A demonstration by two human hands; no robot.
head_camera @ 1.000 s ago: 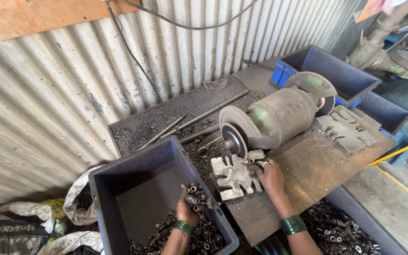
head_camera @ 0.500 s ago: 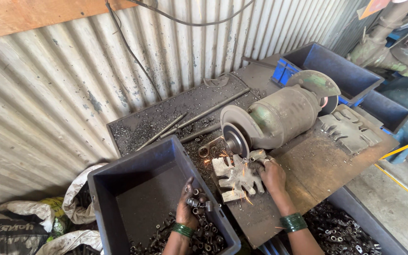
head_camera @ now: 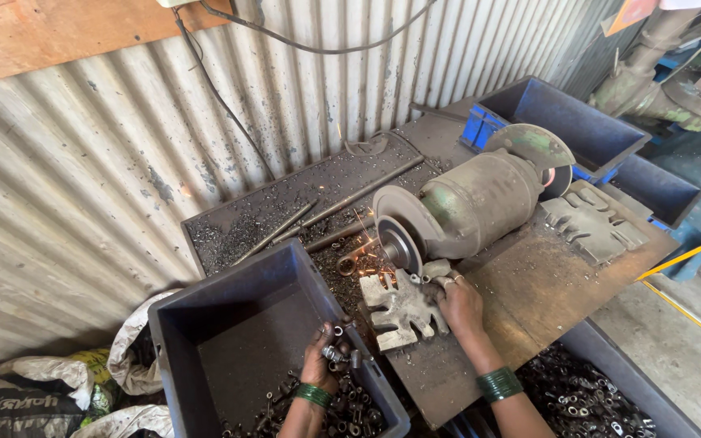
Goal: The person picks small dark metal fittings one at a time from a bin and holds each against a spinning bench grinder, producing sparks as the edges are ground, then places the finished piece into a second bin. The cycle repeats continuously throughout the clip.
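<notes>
Your right hand [head_camera: 460, 304] is up at the grey grinding wheel [head_camera: 403, 243] of the dull green bench grinder [head_camera: 472, 203], its fingers [head_camera: 441, 280] pinched shut on a small metal piece pressed against the wheel's face; the piece itself is too small and too hidden to make out. Orange sparks [head_camera: 367, 259] fly off to the left of the contact point. The heel of that hand rests over a worn grey work glove [head_camera: 399, 308] lying flat on the rusty metal tabletop [head_camera: 529, 284], just below the wheel.

Your left hand [head_camera: 326, 361] reaches into the dark blue plastic bin [head_camera: 237, 341] that sits at the tabletop's left edge. Its fingers are curled closed around a few small metal nuts or rings [head_camera: 336, 353], picked from the heap of similar small steel parts [head_camera: 318, 410] in the bin's near end. You wear green bangles on both wrists.

Behind the grinder, long steel rods [head_camera: 334, 207] lie across a dark tray of metal filings [head_camera: 245, 227] against the corrugated metal wall [head_camera: 83, 178]. A second pair of grey gloves [head_camera: 590, 223] lies to the right of the grinder, and more blue bins [head_camera: 578, 122] stand beyond it. Another bin of metal parts [head_camera: 586, 397] sits lower right.
</notes>
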